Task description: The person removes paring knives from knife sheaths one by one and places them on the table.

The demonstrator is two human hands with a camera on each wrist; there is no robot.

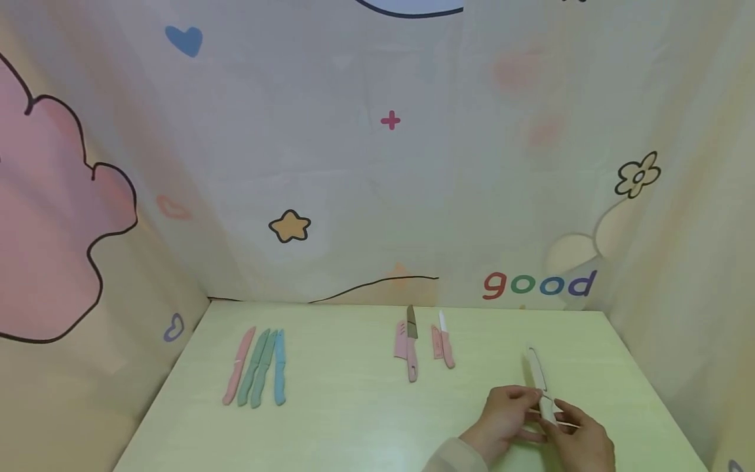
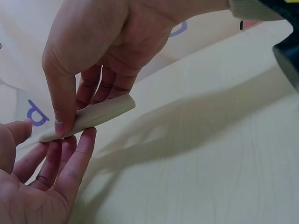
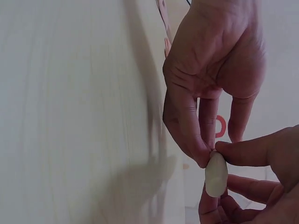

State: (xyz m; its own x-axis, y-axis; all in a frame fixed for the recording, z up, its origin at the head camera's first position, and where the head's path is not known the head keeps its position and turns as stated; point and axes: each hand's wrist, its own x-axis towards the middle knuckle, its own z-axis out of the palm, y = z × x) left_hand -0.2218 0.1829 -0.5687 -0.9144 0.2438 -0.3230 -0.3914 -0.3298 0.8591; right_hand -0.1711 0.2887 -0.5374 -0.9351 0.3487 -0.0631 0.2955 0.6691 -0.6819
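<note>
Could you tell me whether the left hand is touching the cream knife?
Touching. The left wrist view shows the left hand pinching the cream knife, thumb on top and fingers behind it, with no gap.

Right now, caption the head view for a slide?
Both hands hold a cream sheathed knife over the green table.

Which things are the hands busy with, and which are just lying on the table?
In hand:
- cream knife, pinched by the left hand and the right hand

Just lying about:
- four sheathed knives in a row, pink, two green and blue
- pink knife with a grey blade, its pink sheath beside it
- small pink knife with a white blade and its sheath
</note>
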